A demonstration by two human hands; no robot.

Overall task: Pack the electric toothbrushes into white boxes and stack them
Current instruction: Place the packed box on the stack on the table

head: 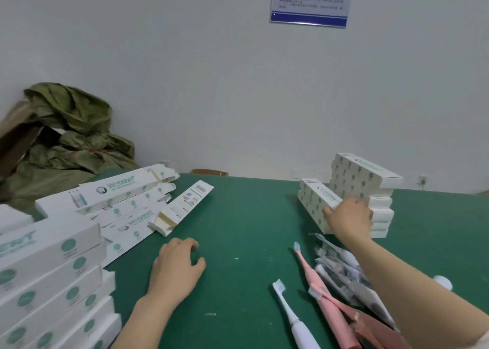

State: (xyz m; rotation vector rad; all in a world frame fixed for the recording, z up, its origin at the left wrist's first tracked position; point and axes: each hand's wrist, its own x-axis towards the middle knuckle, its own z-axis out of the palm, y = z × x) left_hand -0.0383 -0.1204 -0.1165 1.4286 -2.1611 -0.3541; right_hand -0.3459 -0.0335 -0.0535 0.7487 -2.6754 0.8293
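Note:
At the right back of the green table (238, 216) stands a tall stack of packed white boxes (365, 175). A lower stack leans against its left side. My right hand (349, 220) grips the near end of the top white box (316, 194) of that lower stack. On the table at the centre, my left hand (176, 265) rests with loosely curled fingers, holding nothing. Loose electric toothbrushes lie under my right forearm: a pink toothbrush (309, 269), a white toothbrush (293, 319) and several wrapped toothbrushes (336, 258).
Several open-ended white boxes (127, 190) lie fanned out at the left back. A bigger pile of white boxes (53, 269) fills the near left corner. A crumpled green sack (66, 137) sits against the wall at the far left. A blue-edged notice (309, 2) hangs on the wall.

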